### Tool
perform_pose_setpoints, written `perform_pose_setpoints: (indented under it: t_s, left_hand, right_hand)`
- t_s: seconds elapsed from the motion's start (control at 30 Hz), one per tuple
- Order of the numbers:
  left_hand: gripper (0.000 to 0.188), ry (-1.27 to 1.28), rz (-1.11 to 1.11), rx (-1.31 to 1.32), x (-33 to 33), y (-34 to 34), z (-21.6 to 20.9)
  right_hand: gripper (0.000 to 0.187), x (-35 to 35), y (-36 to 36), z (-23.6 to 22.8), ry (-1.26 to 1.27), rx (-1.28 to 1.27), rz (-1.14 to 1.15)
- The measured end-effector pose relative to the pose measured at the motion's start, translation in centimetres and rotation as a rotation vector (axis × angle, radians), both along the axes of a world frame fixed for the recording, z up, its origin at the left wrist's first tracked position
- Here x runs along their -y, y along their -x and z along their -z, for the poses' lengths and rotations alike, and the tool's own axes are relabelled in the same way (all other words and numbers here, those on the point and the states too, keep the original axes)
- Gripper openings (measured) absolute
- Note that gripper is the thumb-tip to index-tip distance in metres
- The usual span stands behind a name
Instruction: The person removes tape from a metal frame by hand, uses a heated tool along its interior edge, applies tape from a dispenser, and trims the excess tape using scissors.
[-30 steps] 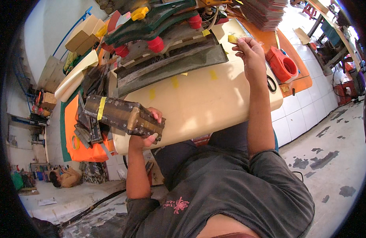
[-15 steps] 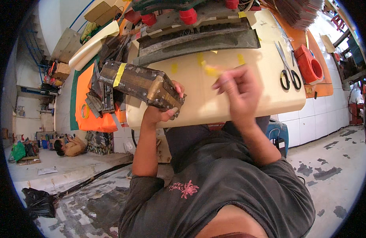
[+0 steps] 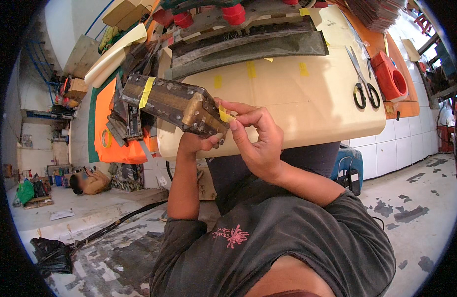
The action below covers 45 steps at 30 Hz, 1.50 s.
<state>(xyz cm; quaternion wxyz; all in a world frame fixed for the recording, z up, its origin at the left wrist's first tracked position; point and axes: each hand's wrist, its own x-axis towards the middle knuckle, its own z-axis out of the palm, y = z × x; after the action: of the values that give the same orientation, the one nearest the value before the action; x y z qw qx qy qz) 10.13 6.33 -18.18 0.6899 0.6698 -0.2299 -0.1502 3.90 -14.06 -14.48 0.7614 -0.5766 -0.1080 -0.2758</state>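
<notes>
My left hand (image 3: 201, 142) is closed round the near end of a long, dark brown box-shaped block (image 3: 171, 105) with metal rivets and worn edges, held tilted above the table. A yellow tape band (image 3: 146, 92) wraps its far part. In a pinch, my right hand (image 3: 260, 136) holds a short piece of yellow tape (image 3: 225, 115) right at the block's near end. Whether the tape touches the block there, I cannot tell. Part of my left hand is hidden behind the block.
Black-handled scissors (image 3: 363, 86) and a red tape dispenser (image 3: 389, 79) lie on the right of the cream-covered table (image 3: 288, 114). Yellow tape strips (image 3: 251, 69) stick to its surface. A long dark curved piece (image 3: 248, 53) lies at the back. A yellow tape roll (image 3: 106, 138) lies left.
My right hand has moved left and slightly down, bringing the yellow tape from over the table to the block's near end. The left hand and block have barely moved.
</notes>
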Motion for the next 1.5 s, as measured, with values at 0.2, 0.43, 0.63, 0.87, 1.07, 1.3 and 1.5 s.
perform_pose_setpoints:
  t_s: [0.2, 0.43, 0.63, 0.87, 1.07, 1.3, 1.5]
  left_hand:
    - [0.097, -0.004, -0.062, 0.040, -0.3, 0.2, 0.6]
    - [0.090, -0.003, -0.033, 0.027, 0.5, 0.0, -0.4]
    - [0.080, 0.088, 0.115, 0.050, 1.7, -0.5, -1.5]
    - [0.078, 0.103, 0.063, 0.011, 1.5, -0.3, -1.2]
    - [0.077, 0.089, 0.075, 0.044, 1.4, -0.6, -1.0]
    - [0.073, 0.067, 0.041, 0.035, 3.0, -0.2, -2.0]
    - [0.081, 0.152, 0.067, 0.130, 1.5, -0.5, -0.1]
  right_hand:
    - [0.009, 0.0, 0.2, 0.5, 0.143, -0.001, -0.026]
    - [0.015, -0.3, 0.4, 0.5, 0.198, 0.097, 0.064]
    - [0.018, -0.3, 1.0, 0.5, 0.275, 0.146, 0.079]
    - [0.018, -0.5, 1.0, 0.4, 0.252, 0.124, 0.064]
    - [0.017, -0.4, 1.9, 0.1, 0.208, -0.018, -0.057]
    - [0.012, -1.1, 1.8, 0.1, 0.206, 0.021, -0.039]
    - [0.013, -1.2, 1.2, -0.3, 0.255, 0.045, 0.014]
